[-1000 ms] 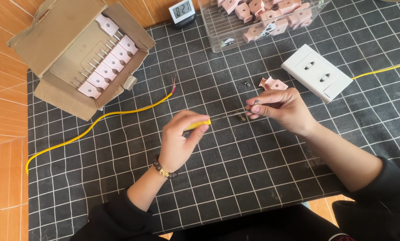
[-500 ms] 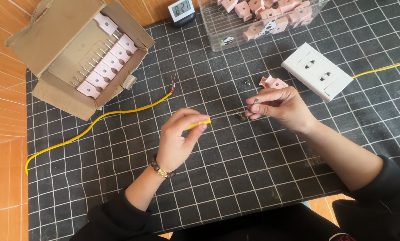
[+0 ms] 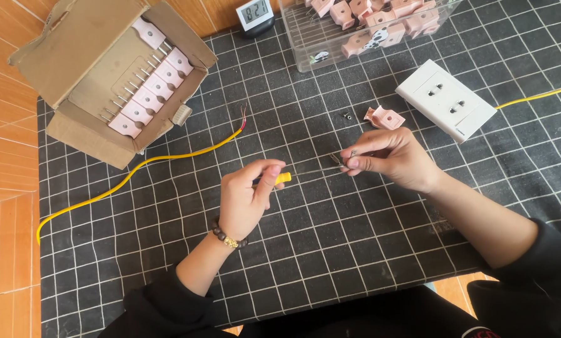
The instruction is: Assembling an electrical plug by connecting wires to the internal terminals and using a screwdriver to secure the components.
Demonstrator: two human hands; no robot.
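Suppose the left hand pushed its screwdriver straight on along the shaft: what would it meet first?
Probably the small metal part pinched in the right hand; the left hand aims the screwdriver there.

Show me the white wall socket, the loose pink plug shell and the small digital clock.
white wall socket (image 3: 446, 99), head view, middle of its face
loose pink plug shell (image 3: 383, 117), head view, its top
small digital clock (image 3: 255, 12), head view, its screen

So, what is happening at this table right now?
A person sits at a black grid mat. The left hand grips a yellow-handled screwdriver, with its thin shaft pointing at a small metal part pinched in the right hand. Nearby lie a pink plug piece, a white socket, a yellow wire with bare ends, and a cardboard box holding pink plugs.
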